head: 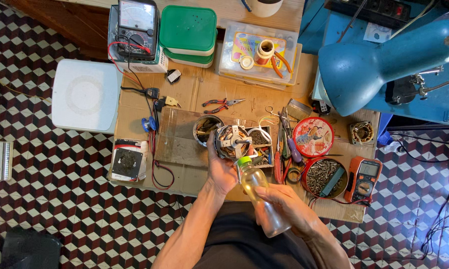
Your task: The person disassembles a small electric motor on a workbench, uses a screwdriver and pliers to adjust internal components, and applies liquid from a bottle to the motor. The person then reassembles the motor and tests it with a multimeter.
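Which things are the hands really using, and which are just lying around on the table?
In use:
- left hand grips the small electric motor
- right hand tilts the clear plastic bottle with its green cap toward the motor

Just lying about:
- red-handled pliers
- orange multimeter
- round tin of screws
- green-lidded boxes
- blue desk lamp
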